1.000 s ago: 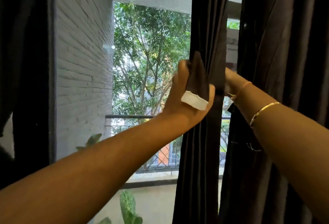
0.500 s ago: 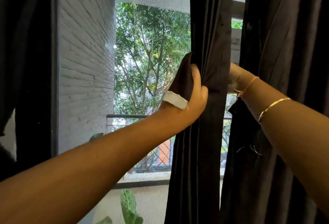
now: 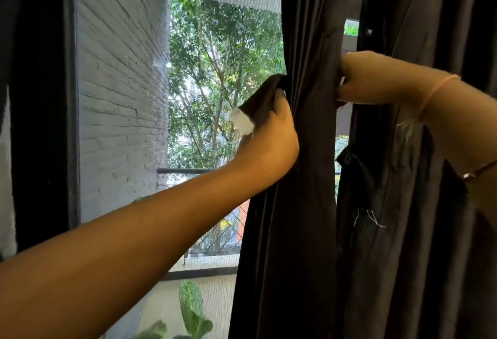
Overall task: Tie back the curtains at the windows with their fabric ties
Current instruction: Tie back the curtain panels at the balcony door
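A dark curtain (image 3: 301, 204) hangs bunched in front of the window. My left hand (image 3: 271, 134) grips one end of the dark fabric tie (image 3: 262, 96), which carries a white patch (image 3: 243, 123), at the curtain's left side. On the curtain's right edge my right hand (image 3: 368, 80) has its fingers curled behind the fabric; the tie's other end is hidden there. The tie passes behind the bunched curtain out of sight.
A second dark curtain panel (image 3: 430, 217) hangs at the right, close behind my right forearm. A grey brick wall (image 3: 118, 96) and a dark window frame (image 3: 70, 96) stand at the left. Beyond the insect screen are trees, a balcony railing (image 3: 185, 171) and potted leaves (image 3: 192, 309).
My left hand has drawn the tie end down and left around the curtain's front edge, turning the white patch outward. My right hand has come forward into clearer view at the curtain's right edge.
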`<state>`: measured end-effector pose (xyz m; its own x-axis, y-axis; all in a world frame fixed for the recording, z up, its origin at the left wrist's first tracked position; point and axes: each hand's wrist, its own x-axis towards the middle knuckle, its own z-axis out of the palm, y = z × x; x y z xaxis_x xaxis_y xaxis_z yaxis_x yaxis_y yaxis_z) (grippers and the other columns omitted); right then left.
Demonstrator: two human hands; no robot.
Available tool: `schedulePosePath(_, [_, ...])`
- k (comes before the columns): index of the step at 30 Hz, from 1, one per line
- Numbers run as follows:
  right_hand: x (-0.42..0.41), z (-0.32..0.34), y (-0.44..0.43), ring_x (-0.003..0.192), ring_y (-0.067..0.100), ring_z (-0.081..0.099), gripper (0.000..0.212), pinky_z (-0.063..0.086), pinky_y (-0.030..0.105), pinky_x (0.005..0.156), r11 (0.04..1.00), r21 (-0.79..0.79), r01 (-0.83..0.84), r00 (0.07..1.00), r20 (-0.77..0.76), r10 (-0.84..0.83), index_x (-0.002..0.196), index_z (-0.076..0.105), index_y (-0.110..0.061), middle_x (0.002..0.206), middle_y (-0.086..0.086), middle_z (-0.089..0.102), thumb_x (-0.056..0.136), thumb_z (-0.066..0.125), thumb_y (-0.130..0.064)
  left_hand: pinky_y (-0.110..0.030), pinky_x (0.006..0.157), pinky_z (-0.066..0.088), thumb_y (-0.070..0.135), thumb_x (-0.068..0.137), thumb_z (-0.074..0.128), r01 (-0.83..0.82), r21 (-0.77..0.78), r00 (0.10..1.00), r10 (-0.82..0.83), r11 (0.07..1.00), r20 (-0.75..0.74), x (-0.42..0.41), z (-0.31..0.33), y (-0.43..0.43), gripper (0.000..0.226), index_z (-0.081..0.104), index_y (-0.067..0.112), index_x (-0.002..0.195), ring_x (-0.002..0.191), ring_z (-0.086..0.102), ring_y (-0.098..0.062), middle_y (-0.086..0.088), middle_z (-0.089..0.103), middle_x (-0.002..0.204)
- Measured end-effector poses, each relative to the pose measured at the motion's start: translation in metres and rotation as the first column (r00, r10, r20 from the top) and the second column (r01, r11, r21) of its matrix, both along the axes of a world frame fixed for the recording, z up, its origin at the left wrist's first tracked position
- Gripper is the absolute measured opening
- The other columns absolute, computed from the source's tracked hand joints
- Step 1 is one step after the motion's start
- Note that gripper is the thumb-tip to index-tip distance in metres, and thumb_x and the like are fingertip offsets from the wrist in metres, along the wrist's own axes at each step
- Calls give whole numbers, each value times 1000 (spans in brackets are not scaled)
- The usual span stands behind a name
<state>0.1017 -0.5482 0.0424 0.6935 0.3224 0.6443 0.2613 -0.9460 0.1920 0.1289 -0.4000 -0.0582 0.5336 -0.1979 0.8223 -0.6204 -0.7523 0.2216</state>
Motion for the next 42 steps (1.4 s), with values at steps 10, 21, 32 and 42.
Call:
schedulePosePath(10, [-23, 6, -23, 67, 19, 55, 7, 46, 28, 61, 873, 487, 33, 993, -112, 25, 83, 65, -12, 79, 8, 60, 85, 61, -17, 2, 64, 34, 38, 85, 63, 353, -243, 892, -246, 904, 380, 2, 17, -3, 47, 52, 18, 126, 88, 60, -14, 2, 61, 96])
schedulePosePath(21, [-45, -3, -19, 75, 8, 67, 20, 59, 30, 63, 259, 927, -271, 557, -69, 828, 95, 65, -14, 84, -1, 68, 76, 58, -11, -30, 62, 35, 9, 78, 60, 453, -133, 836, -368, 882, 408, 1, 29, 4, 24, 38, 18, 84, 71, 39, -14, 11, 41, 76])
schedulePosePath(32, [-15, -29, 15, 71, 10, 70, 11, 56, 22, 70, 101, 874, -475, 629, 257, 734, 93, 66, -9, 74, -1, 72, 86, 60, -3, -31, 72, 43, 15, 89, 57, 177, 282, 805, -304, 943, 509, 5, 30, 41, 20, 68, 1, 98, 87, 50, -22, -14, 59, 94])
schedulePosePath(42, [-24, -24, 43, 72, 27, 70, 7, 59, 43, 72, 593, 641, -488, 870, 298, 393, 86, 69, -3, 75, 17, 68, 85, 62, -5, -43, 100, 40, 16, 89, 62, -371, 396, 252, -319, 840, 913, -3, 45, 51, 14, 64, 18, 75, 122, 53, -26, -9, 58, 128])
